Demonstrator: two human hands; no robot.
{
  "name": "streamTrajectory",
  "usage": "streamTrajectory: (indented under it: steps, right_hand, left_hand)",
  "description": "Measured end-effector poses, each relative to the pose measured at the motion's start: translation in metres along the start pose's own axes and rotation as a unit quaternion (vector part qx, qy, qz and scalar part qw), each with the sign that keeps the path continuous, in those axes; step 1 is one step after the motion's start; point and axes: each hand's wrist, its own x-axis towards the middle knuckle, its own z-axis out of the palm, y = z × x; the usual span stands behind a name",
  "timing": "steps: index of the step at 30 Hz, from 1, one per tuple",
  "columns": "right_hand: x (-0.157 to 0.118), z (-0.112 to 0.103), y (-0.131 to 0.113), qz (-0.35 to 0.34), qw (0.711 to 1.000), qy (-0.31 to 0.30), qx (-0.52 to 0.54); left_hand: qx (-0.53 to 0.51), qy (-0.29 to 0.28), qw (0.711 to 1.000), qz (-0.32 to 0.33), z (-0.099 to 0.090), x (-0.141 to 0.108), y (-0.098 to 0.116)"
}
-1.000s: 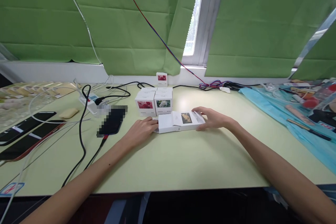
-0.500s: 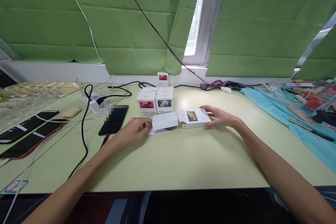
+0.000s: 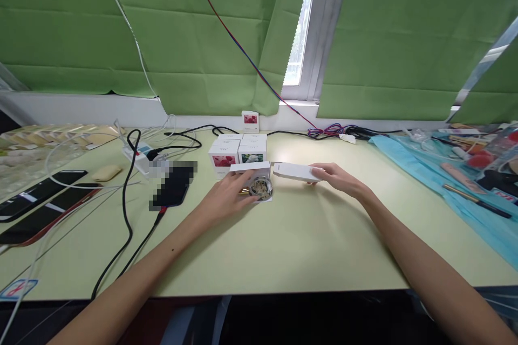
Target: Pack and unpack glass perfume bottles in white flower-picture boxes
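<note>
My left hand point(image 3: 230, 194) reaches over a white folded card insert point(image 3: 257, 166), its fingers spread around a round clear container point(image 3: 261, 187) with pale bits inside and a gold-coloured part at its left; whether it grips the container is hard to tell. To the right, my right hand point(image 3: 332, 177) is closed on the right end of a small white box point(image 3: 295, 171), which is tilted with a plain narrow side toward me. Behind the insert stand white boxes with flower pictures, one red point(image 3: 225, 161) and one white point(image 3: 252, 158).
Another small flower box point(image 3: 250, 121) stands by the wall. A phone point(image 3: 174, 186), black cables and a power strip point(image 3: 137, 159) lie left, with two more phones further left. Blue sheeting point(image 3: 437, 183) carrying a brush and clutter covers the right side.
My left hand has moved right, over the insert, which now stands more open and shows the round container. My right hand has lifted and tilted the white box, so its picture is hidden.
</note>
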Motion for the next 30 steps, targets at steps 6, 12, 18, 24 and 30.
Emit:
streamTrajectory:
  steps: [6,12,18,24,30]
  right_hand:
    - [-0.001,0.000,0.000,0.020,0.999,-0.027,0.023]
    - [0.000,-0.004,0.005,-0.008,0.999,0.033,0.017]
    - [0.001,-0.003,0.004,-0.043,0.998,0.041,0.027]
    - [0.001,-0.002,0.009,0.028,0.980,0.106,0.168]
    - [-0.001,-0.002,0.006,0.052,0.971,0.065,0.222]
  left_hand:
    - [0.078,-0.016,0.997,0.008,0.007,0.020,0.024]
    - [0.075,-0.002,0.996,-0.052,0.013,0.037,0.042]
    - [0.137,0.012,0.990,-0.003,0.023,0.050,0.047]
    - [0.169,0.028,0.985,-0.003,0.028,0.049,0.049]
    - [0.184,0.028,0.982,0.002,0.034,0.050,0.050]
